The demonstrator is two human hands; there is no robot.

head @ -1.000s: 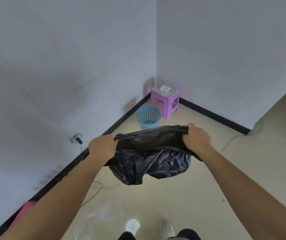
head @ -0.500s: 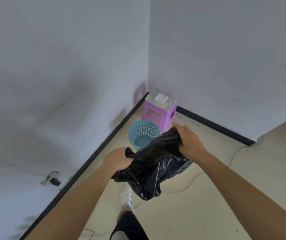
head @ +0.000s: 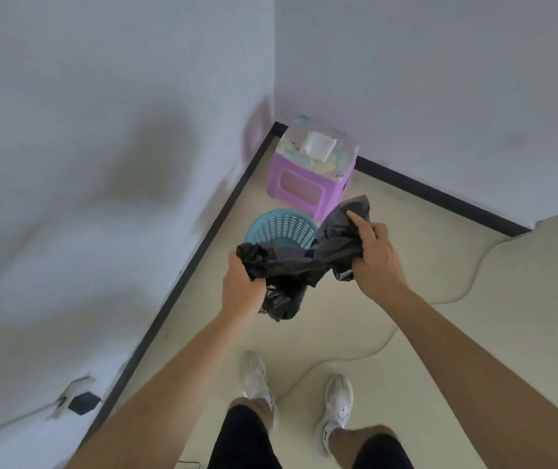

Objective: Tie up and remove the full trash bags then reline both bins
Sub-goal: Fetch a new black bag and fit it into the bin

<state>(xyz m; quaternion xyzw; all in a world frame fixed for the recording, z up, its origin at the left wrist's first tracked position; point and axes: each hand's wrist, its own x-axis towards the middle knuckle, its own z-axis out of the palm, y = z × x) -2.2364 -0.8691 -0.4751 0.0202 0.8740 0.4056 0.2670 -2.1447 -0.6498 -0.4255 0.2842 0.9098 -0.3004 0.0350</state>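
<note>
The fingers (head: 248,286) of the left hand (head: 242,294) are curled shut round one gathered end of a black trash bag (head: 299,265), and the fingers (head: 358,220) of the right hand (head: 375,258) are closed on the other end, with one fingertip lying along the crumpled film. The bag is up in the air between the two hands, in front of the person's body and above the floor (head: 389,306), stretched into a loose rope across the middle with a slack fold hanging down below the left hand. It looks empty, so I judge it to be a fresh liner and very light: thin, soft plastic that will collapse, cling to itself and slide through a weak pinch. The best hold would be on the open rim, a pinch at two opposite points, so the mouth can be spread; from this bunched state I cannot tell where the rim is, and it may be inside either fist. Pulling hard on so thin a film could tear it. Beyond the hands, partly hidden behind the bag, a blue slatted bin (head: 281,228) stands on the floor near the wall, and it appears unlined, though its inside is only partly visible. Its upright rim should take a liner folded over it. Just past it in the corner is a purple stool (head: 304,187) with something white on top.
</note>
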